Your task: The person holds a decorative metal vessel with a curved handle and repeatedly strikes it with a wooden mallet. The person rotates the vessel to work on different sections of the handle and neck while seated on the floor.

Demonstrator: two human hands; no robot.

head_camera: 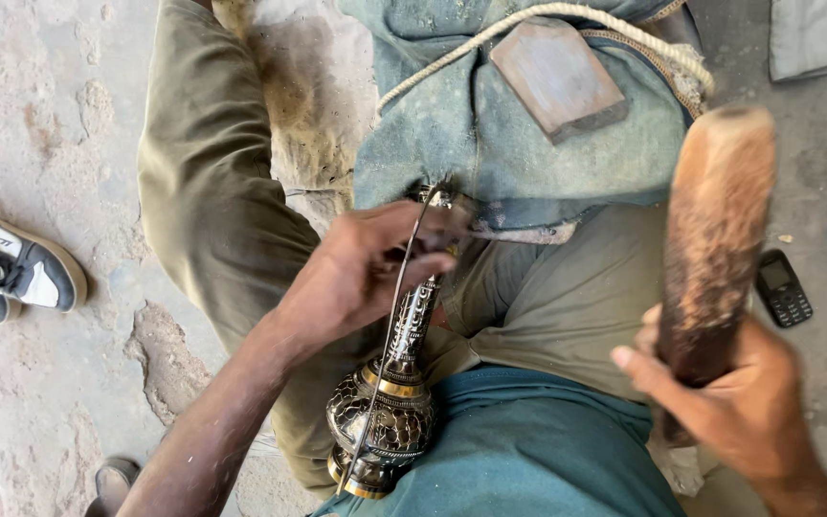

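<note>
Brass vase [390, 402] neck gripped by left hand [366, 273]; right hand [734, 397] clasps wooden mallet [715, 239] apart.

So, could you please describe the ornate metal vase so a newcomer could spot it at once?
Start at the seated person's lap. The left hand grips the long neck of the vase, lying across it. Unlike the plain wooden mallet, it is dark, engraved metal with brass bands.
</note>
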